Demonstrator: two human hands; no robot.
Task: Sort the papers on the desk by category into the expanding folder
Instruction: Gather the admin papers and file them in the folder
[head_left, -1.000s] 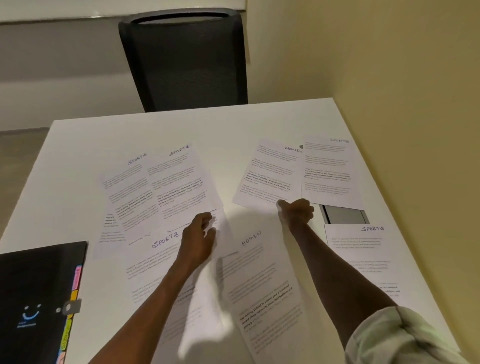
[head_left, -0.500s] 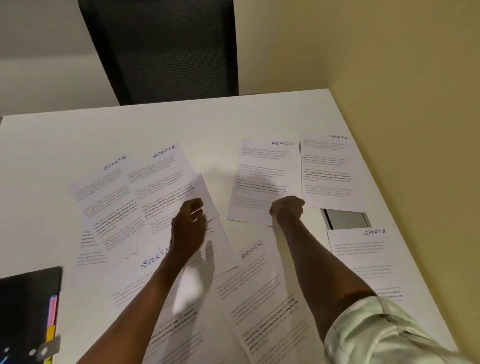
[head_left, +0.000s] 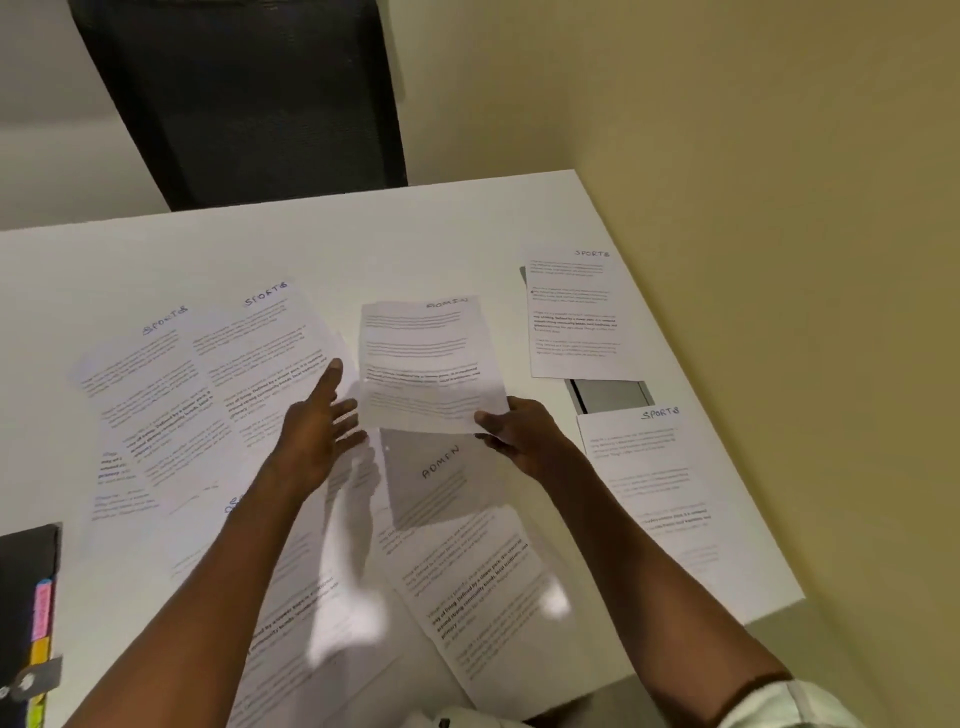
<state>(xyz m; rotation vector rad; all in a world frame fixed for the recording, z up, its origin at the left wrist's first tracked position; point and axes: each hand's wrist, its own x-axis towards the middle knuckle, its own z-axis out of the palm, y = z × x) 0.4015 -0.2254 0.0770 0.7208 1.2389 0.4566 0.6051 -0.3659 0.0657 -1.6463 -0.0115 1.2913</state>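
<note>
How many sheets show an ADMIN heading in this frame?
2. One ADMIN sheet is pinched at its near corner by the right hand; the other lies on the desk beneath it. Overlapped sheets may hide more headings.

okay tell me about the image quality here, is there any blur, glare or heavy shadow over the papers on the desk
Head view: the lifted ADMIN sheet, pinched by the right hand, is motion-blurred, its text smeared; it throws a dark shadow over the ADMIN sheet on the desk. Bright glare patches sit on the papers near the left forearm. The open left hand is slightly soft. Wide-angle distortion bends the desk edges.
</note>
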